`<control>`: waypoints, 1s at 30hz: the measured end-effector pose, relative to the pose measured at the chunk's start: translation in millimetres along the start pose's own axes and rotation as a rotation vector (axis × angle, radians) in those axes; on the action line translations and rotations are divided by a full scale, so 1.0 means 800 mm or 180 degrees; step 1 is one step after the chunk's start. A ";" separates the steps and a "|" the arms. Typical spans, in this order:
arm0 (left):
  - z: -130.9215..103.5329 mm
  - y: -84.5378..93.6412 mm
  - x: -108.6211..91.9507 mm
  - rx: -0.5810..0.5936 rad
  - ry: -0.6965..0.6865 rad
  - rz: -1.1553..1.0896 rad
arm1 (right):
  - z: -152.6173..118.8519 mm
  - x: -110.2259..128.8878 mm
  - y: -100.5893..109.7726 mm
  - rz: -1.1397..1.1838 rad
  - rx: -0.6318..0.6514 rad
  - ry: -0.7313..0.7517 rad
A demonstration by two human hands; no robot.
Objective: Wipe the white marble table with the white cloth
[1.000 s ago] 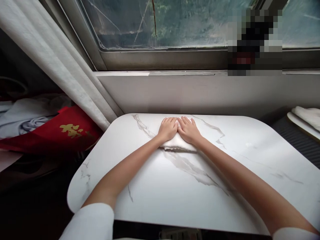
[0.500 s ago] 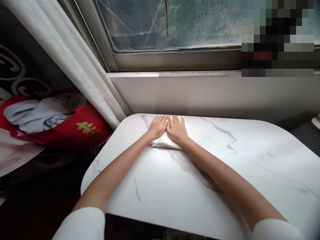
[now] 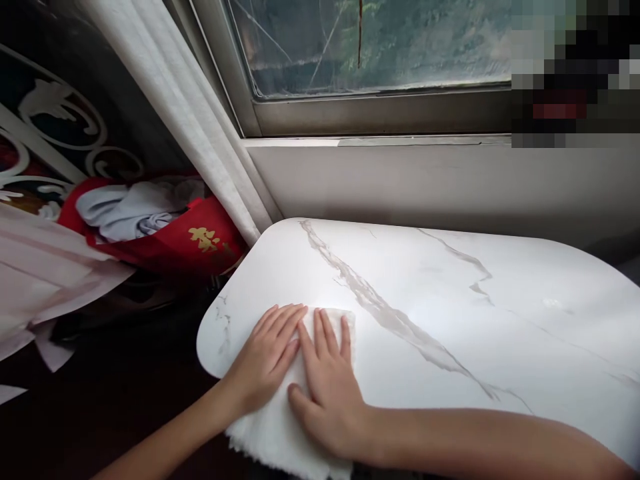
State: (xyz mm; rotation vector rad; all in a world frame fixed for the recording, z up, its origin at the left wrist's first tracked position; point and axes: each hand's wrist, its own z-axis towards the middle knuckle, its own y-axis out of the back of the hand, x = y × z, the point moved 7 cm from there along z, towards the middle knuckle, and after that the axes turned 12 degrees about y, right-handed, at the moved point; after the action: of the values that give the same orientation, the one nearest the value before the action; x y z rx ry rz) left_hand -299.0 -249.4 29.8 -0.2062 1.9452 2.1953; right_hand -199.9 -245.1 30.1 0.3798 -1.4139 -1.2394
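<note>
A white cloth (image 3: 280,433) lies on the near left part of the white marble-patterned table (image 3: 400,280), its fringed lower end hanging past the front edge. My left hand (image 3: 267,357) rests flat on the cloth's left side, fingers stretched forward. Beside it, my right hand (image 3: 330,387) presses flat on the cloth with fingers spread and thumb out to the left. The fingertips of the two hands meet or nearly meet near the cloth's far edge.
Behind the table is a wall below a window (image 3: 390,47). A pale curtain (image 3: 185,100) hangs at the left. A red bag (image 3: 165,250) holding light grey fabric stands left of the table, near pink fabric (image 3: 45,273). The upper right corner is pixelated.
Both hands have drawn the cloth from the table's far edge back to its near left edge. More of the cloth now shows. The view has shifted left.
</note>
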 end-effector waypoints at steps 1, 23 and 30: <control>-0.003 0.004 0.017 0.0003 0.0069 0.0015 | 0.014 0.007 -0.005 0.0078 0.0011 0.0043; 0.344 -0.004 0.189 -0.0299 0.0183 0.0089 | 0.295 -0.209 0.050 -0.1195 -0.1044 -0.0797; 0.251 -0.002 0.174 -0.0241 0.0154 0.0152 | 0.243 -0.149 0.023 -0.1033 -0.0912 -0.0611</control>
State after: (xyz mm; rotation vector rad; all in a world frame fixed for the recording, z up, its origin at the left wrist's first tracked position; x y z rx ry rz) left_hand -427.7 -42.1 20.7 -0.2288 1.9126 2.3175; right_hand -326.4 -54.2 25.9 0.3051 -1.3419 -1.7584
